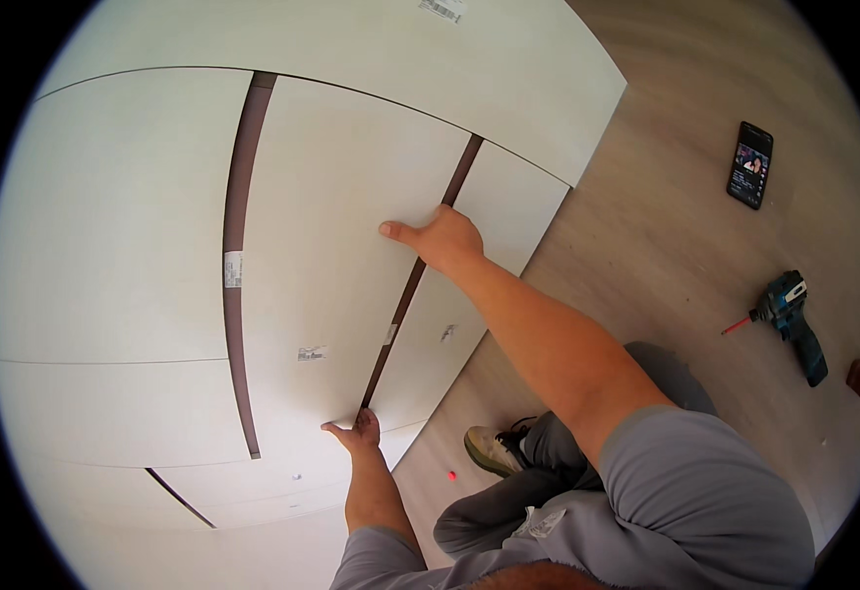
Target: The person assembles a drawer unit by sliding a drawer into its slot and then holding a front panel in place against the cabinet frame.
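A white cabinet front panel (351, 167) stands between two dark brown grooves. My right hand (449, 239) grips its edge at the narrower groove (406, 300), thumb laid on the white face and fingers hooked into the gap. Farther down the same groove, my left hand (359, 431) holds that edge too, its thumb pointing left across the panel. The fingertips of both hands are hidden in the groove. A small printed label (313, 353) sticks to the panel between the hands.
Another white panel (115, 216) lies past the wide brown groove (238, 187). On the wooden floor (636, 246) to the right are a phone (750, 165) with its screen lit, a blue-black cordless driver (794, 324) with a red bit, and a small red object (451, 476).
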Demonstrator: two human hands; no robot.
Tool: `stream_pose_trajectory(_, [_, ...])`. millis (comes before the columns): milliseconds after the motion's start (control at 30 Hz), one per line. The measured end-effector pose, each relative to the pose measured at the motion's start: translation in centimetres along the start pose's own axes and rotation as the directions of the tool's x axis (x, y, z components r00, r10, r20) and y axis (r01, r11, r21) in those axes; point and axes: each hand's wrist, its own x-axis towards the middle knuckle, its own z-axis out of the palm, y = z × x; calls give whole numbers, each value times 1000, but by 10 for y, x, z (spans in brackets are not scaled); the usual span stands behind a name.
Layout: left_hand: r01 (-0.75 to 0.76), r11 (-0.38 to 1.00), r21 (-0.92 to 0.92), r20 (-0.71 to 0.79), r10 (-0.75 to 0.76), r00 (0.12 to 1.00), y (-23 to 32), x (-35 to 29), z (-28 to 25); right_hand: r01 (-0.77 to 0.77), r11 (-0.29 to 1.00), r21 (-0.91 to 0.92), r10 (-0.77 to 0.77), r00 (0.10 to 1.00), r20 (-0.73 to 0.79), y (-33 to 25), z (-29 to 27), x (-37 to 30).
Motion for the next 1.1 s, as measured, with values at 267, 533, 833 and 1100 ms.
stream_pose_trajectory(267, [26, 999, -29, -26, -27, 999, 2, 8, -5, 16, 1000, -22, -17, 999, -36, 3, 5, 4])
stream_pose_trajectory(533, [-6, 1000, -10, -5, 6, 1000, 0, 10, -4, 12, 1000, 15, -12, 1000, -6, 3, 1, 2])
stream_pose_trajectory(833, [21, 999, -40, -53, -23, 998, 2, 5, 0, -3, 1000, 5, 3, 1000, 6, 1, 2, 2])
stream_pose_trajectory(1100, [35, 998, -44, -40, -37, 999, 1, -1, 2, -40, 999, -9, 40, 998, 50, -3, -2, 1])
